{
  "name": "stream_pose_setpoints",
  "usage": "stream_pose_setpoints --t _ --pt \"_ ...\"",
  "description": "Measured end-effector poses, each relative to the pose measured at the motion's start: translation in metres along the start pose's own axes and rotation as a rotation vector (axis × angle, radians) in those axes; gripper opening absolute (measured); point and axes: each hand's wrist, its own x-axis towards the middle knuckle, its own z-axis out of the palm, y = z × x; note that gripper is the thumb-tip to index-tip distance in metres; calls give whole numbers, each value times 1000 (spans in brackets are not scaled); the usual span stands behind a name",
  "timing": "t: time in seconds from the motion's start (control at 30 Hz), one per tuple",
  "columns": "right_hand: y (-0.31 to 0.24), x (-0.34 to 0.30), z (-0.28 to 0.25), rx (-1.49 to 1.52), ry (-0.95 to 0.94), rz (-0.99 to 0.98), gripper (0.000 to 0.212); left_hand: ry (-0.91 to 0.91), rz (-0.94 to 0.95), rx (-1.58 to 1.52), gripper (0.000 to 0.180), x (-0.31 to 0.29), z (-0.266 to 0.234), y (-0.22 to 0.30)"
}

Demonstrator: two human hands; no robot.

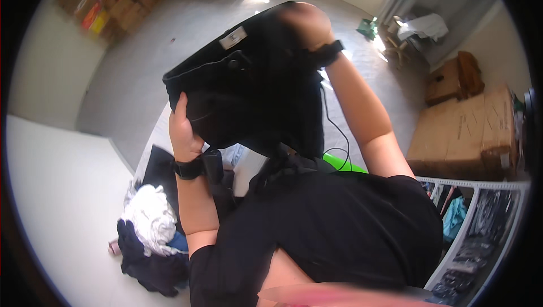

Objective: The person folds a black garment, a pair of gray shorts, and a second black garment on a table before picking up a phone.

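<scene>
Black trousers [243, 100] hang raised in front of me, the waistband running up from left to right. A pale label [233, 38] and a dark round button show near the waist. My left hand [185, 134] grips the lower left side, thumb up on the front of the cloth and fingers mostly hidden behind it. At the upper right corner of the waistband my right hand [308, 24] is closed on the cloth, its fingers slightly blurred. Dark straps sit on both wrists. The lower end of the trousers merges with my black shirt.
A heap of white and black clothes [150, 219] lies at lower left beside a white surface [56, 194]. Cardboard boxes [461, 132] stand at right above a shelf of folded clothes [481, 233]. Far off are more boxes [130, 13] and a chair draped in white [421, 27]. A thin cable [339, 129] hangs near a green object [342, 163].
</scene>
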Motion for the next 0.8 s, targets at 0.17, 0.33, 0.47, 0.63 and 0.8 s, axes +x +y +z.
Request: stream_pose_setpoints --t 0.17,0.33,0.47,0.63,0.8 --pt "86 -2 98 -330 -222 39 29 351 -50 -47 28 -12 -124 -34" --pt "196 -55 135 -729 -497 -208 24 968 -26 320 40 -44 -256 -112" --pt "249 -134 133 -713 -964 32 14 1231 -136 832 38 -96 -311 -172" --pt "290 -204 137 -1089 -1067 139 25 861 96 1321 27 -101 -268 -160" --pt "303 -224 164 -1366 -984 88 30 721 356 1617 19 -76 -209 -141"
